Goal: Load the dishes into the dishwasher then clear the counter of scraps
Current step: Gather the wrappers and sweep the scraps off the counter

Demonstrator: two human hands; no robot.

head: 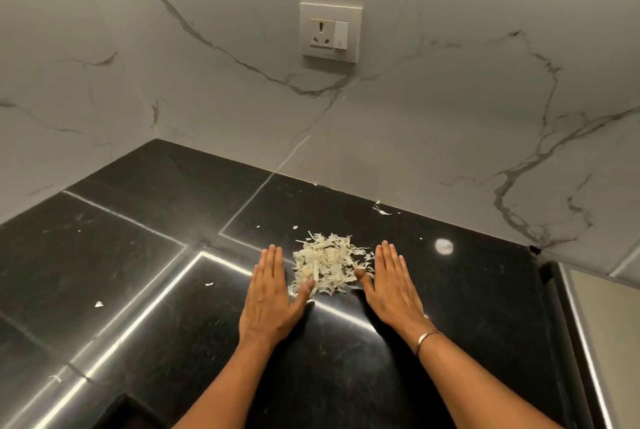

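A small pile of pale shredded scraps [329, 262] lies on the black glossy counter [138, 255]. My left hand [272, 293] rests flat on the counter just left of the pile, fingers straight, thumb touching the pile's lower left edge. My right hand [389, 281] lies flat on the pile's right side, fingers straight, thumb at the pile's edge. A thin bangle sits on my right wrist. No dishes or dishwasher are in view.
Loose scrap bits lie apart: one by the wall [381, 210], two at the left [98, 304] [209, 284]. A marbled white wall with a socket [330, 32] backs the counter. The counter's right edge [554, 290] drops off; a dark opening [117, 414] sits bottom left.
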